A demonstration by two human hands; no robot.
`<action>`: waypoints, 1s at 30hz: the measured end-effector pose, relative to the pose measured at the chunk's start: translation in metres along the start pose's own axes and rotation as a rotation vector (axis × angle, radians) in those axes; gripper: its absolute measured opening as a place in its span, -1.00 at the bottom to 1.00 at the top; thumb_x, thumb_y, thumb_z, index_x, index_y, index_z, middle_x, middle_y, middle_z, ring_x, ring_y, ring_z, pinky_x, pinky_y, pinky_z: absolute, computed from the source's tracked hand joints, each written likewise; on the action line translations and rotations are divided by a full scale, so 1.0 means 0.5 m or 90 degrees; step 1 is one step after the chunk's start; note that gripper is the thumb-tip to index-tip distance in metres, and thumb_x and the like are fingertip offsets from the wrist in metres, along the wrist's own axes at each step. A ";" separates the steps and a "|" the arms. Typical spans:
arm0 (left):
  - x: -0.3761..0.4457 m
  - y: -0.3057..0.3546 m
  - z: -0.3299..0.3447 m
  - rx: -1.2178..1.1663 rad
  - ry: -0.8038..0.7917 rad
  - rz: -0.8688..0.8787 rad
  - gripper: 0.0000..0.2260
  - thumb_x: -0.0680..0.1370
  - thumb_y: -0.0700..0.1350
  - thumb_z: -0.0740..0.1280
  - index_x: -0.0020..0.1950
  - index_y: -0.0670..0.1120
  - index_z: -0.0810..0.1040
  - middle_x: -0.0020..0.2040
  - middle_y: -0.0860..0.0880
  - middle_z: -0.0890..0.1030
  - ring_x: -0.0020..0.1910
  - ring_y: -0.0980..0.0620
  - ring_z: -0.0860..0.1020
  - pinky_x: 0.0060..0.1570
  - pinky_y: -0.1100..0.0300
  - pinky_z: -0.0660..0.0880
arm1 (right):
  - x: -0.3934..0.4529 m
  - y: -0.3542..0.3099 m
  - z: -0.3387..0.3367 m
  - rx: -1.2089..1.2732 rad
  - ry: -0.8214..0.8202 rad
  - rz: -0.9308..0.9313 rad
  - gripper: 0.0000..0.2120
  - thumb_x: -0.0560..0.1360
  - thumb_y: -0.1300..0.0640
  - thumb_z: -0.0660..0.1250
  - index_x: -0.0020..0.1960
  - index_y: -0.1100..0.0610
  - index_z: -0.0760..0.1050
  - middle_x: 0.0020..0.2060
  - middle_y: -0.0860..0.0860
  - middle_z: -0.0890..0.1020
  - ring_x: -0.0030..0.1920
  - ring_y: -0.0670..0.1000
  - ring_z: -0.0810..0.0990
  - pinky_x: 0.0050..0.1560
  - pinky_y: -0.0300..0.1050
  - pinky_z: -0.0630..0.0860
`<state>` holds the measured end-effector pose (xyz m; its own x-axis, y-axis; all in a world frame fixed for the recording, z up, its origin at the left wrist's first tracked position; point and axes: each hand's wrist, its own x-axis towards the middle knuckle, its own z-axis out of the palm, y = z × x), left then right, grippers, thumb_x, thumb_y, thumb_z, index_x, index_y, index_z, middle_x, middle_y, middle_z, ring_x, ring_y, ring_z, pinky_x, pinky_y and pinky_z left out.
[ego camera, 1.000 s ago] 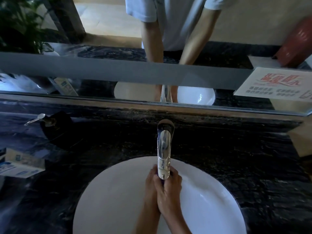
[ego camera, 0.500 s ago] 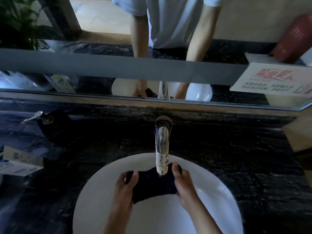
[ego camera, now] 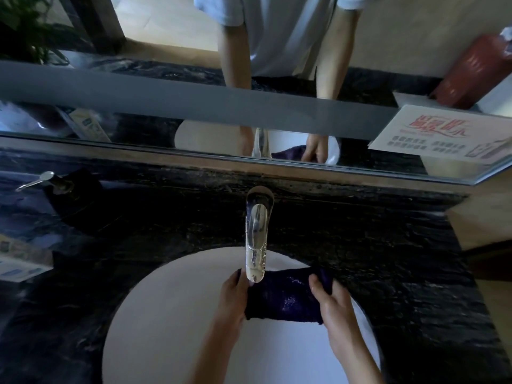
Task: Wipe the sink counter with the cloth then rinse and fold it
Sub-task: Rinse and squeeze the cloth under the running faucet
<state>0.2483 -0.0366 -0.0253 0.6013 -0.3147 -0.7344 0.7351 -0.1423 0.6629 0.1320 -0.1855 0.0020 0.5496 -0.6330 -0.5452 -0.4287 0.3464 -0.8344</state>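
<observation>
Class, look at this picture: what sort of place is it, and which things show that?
Probably a washroom: a white basin under a tap, a mirror behind the dark counter, and a soap pump.

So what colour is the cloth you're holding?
Dark purple cloth, stretched between both hands over the white sink; the head view shows it best.

The left hand (ego camera: 231,293) covers the left end of the cloth (ego camera: 282,296), and the right hand (ego camera: 333,306) covers its right end, so neither edge shows. The faucet (ego camera: 256,239) spout hides the left fingers' tips. The basin (ego camera: 166,314) is cut off at the bottom of the frame. The box (ego camera: 22,261) at the left edge is cropped, its print too small to read. Print on the sign (ego camera: 440,134) at the upper right is blurred.
</observation>
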 end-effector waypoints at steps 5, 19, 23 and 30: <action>-0.038 0.043 -0.085 -0.076 -0.061 -0.015 -0.76 0.59 -0.21 0.33 0.19 -0.32 0.58 0.08 -0.37 0.67 0.10 -0.37 0.64 0.15 -0.29 0.55 | 0.016 0.019 0.075 0.140 -0.043 0.083 -0.78 0.63 0.16 0.28 0.18 0.24 0.60 0.04 0.21 0.74 0.07 0.22 0.72 0.12 0.20 0.63; -0.010 0.016 -0.153 -0.189 0.050 -0.006 -0.71 0.67 -0.12 0.20 0.23 -0.29 0.55 0.09 -0.31 0.69 0.05 -0.31 0.67 -0.02 -0.10 0.64 | 0.007 0.014 0.157 0.106 -0.094 0.100 -0.78 0.55 0.16 0.42 0.16 0.23 0.55 0.04 0.27 0.70 0.04 0.31 0.69 -0.04 0.27 0.65; 0.015 -0.017 -0.073 -0.181 0.030 -0.021 -0.73 0.68 -0.10 0.20 0.19 -0.26 0.58 0.03 -0.30 0.70 -0.07 -0.31 0.67 -0.12 -0.09 0.59 | -0.027 -0.010 0.108 -0.014 -0.024 -0.013 -0.91 0.58 0.09 0.40 0.06 0.05 0.56 -0.05 0.02 0.73 -0.02 0.00 0.71 -0.03 -0.04 0.62; 0.008 -0.042 0.024 -0.200 -0.102 -0.108 -0.78 0.67 -0.15 0.20 0.20 -0.21 0.57 -0.04 -0.24 0.70 -0.19 -0.16 0.69 -0.34 0.06 0.59 | -0.088 -0.045 0.078 0.101 -0.001 0.001 -0.86 0.51 0.33 0.43 0.03 0.16 0.66 -0.15 0.12 0.76 -0.12 0.12 0.75 -0.18 -0.01 0.67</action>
<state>0.2314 -0.0461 -0.0403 0.4255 -0.4572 -0.7810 0.8945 0.0817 0.4395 0.1454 -0.1386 0.0415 0.5498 -0.6318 -0.5463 -0.3106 0.4525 -0.8359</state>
